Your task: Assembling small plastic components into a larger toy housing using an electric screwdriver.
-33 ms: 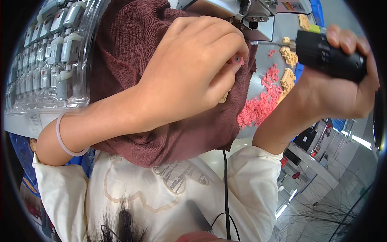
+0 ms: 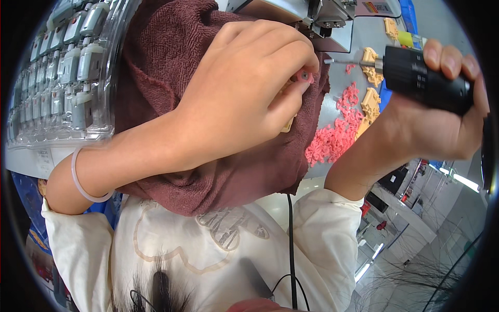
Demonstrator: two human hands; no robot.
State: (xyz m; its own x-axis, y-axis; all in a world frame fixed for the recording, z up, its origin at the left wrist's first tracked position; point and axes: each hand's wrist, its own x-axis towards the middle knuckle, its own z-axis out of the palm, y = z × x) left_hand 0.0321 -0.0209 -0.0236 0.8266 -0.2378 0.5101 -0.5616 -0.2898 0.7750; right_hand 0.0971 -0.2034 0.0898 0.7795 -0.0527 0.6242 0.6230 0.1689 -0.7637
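Note:
My left hand [image 2: 247,86] is closed over the brown towel [image 2: 156,57], pinching a small pink plastic part [image 2: 306,77] between thumb and fingers. A dark round spot shows in the part's end. Below the palm a bit of a cream-yellow piece [image 2: 289,125] peeks out; how it joins the pink part is hidden. On the right, my right hand [image 2: 434,122] wraps round a black power screwdriver [image 2: 423,78]. Its thin metal shaft points left, and the tip stands a little apart from the pink part.
Several small motors fill a clear plastic tray [image 2: 112,117] at the left. A heap of pink parts [image 2: 335,140] and several cream-yellow pieces [image 2: 370,104] lie right of the towel. A metal machine [image 2: 332,26] stands at the back. A black cable [image 2: 291,244] hangs in front of me.
The screwdriver has shifted slightly downward and to the right in my right hand. My left hand has hardly moved.

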